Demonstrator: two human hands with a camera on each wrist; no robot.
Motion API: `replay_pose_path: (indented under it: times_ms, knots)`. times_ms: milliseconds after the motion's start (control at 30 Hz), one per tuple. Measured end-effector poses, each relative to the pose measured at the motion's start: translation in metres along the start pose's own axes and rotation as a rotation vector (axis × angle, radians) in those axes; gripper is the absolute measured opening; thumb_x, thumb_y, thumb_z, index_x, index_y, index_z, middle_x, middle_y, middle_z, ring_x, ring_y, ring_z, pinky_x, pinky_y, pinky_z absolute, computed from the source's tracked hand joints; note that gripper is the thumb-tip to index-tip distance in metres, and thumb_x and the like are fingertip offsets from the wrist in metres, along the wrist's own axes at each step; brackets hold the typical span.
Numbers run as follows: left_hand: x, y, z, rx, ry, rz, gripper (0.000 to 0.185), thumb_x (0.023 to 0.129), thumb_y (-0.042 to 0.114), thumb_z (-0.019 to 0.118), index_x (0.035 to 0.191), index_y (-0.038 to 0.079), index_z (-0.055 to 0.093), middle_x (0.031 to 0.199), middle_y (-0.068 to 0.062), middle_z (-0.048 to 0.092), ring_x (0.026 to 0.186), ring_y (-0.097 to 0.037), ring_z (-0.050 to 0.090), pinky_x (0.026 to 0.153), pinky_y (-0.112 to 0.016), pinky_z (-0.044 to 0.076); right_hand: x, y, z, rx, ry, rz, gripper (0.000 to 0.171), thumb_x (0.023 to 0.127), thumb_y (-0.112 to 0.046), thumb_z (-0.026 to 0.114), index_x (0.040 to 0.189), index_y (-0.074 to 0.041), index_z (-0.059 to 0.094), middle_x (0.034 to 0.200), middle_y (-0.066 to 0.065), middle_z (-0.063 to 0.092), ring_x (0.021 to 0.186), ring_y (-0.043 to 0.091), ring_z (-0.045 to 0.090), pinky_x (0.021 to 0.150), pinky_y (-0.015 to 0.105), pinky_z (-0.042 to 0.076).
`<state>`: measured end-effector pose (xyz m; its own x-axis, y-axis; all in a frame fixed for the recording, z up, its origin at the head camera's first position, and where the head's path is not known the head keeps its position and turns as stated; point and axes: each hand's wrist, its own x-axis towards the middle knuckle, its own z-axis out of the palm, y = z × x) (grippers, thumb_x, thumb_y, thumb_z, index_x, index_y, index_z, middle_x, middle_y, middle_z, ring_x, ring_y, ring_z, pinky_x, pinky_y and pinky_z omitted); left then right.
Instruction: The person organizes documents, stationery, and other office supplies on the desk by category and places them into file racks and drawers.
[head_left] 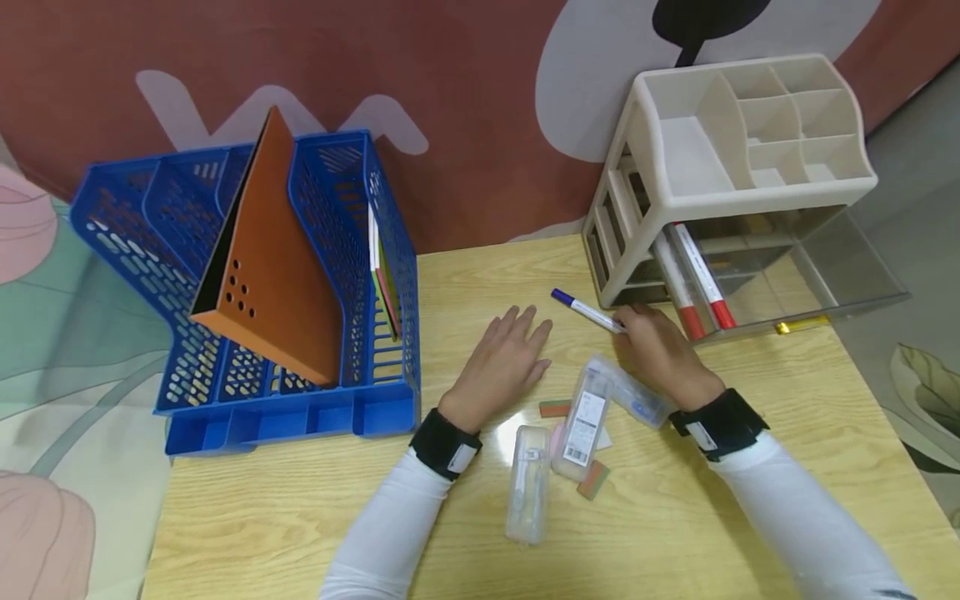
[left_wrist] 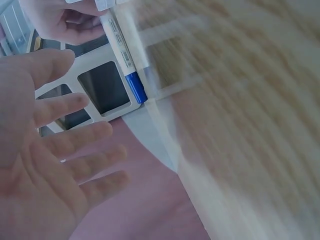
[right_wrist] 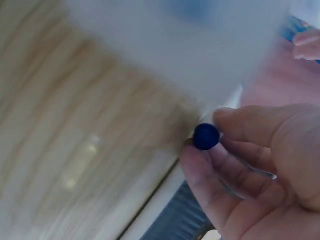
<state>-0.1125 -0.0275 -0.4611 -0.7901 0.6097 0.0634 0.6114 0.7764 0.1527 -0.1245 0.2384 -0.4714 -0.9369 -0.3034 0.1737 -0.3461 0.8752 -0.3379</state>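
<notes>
Apparently picking up the blue-capped marker (head_left: pixel 597 316) beside the drawer organizer (head_left: pixel 750 200).
Head: right hand (head_left: pixel 660 354) grips it; left hand (head_left: pixel 501 362) is left of the drawer organizer. Left wrist: left hand outspread, empty. Right wrist: marker pinched; the next move likely needs that firm.

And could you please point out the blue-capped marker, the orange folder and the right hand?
Blue-capped marker (head_left: pixel 591 313), head view, white barrel.
Orange folder (head_left: pixel 281 262), head view, broad side.
Right hand (head_left: pixel 663 353), head view, back of hand.

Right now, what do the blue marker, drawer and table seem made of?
Blue marker: likely plastic, smooth white barrel. Table: wood or laminate, faintly glossy; grain shows either way. Drawer: probably clear plastic, since the table shows through.
</notes>
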Motion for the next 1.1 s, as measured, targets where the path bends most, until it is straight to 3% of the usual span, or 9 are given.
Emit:
replay_pose_path:
  times_ms: [133,367,600,933,1100]
  knots:
    - [0.001,0.001,-0.003,0.001,0.046,0.034,0.055,0.105,0.036,0.060,0.152,0.011,0.049,0.159,-0.019,0.045,0.148,-0.039,0.042,0.122,-0.051,0.037,-0.004,-0.011,-0.010,0.028,0.011,-0.008,0.016,0.085,0.011,0.070,0.099,0.006,0.065,0.089,0.019,0.065,0.081,0.036,0.066,0.068,0.049,0.055]
    - [0.002,0.002,-0.006,-0.019,0.226,0.142,0.049,0.102,0.022,0.064,0.147,0.007,0.055,0.154,-0.021,0.050,0.146,-0.037,0.045,0.125,-0.044,0.033,-0.010,-0.035,-0.027,0.067,-0.004,-0.064,0.018,0.085,0.010,0.074,0.102,0.006,0.068,0.095,0.020,0.069,0.088,0.035,0.068,0.075,0.050,0.059]
    - [-0.001,0.002,-0.009,0.097,0.347,0.251,0.035,0.102,-0.003,0.057,0.135,0.004,0.064,0.138,-0.017,0.065,0.135,-0.031,0.059,0.119,-0.039,0.043,-0.016,-0.050,-0.039,0.081,0.009,-0.107,0.020,0.085,0.007,0.077,0.104,0.005,0.071,0.096,0.017,0.070,0.087,0.030,0.067,0.073,0.046,0.060]
    - [-0.009,-0.002,-0.009,0.087,0.380,0.267,0.025,0.102,0.000,0.059,0.125,0.005,0.068,0.120,-0.008,0.070,0.109,-0.019,0.066,0.091,-0.030,0.058,-0.019,-0.061,-0.042,0.153,0.094,-0.126,0.018,0.088,0.003,0.077,0.105,-0.001,0.073,0.100,0.011,0.073,0.092,0.026,0.068,0.076,0.044,0.060]
    - [-0.017,-0.003,-0.006,-0.022,0.385,0.232,0.027,0.103,0.002,0.059,0.128,0.004,0.067,0.120,-0.007,0.070,0.108,-0.017,0.067,0.093,-0.027,0.058,-0.023,-0.066,-0.036,0.244,0.175,-0.073,0.031,0.089,0.002,0.077,0.119,0.002,0.067,0.112,0.015,0.072,0.099,0.029,0.072,0.080,0.044,0.063]
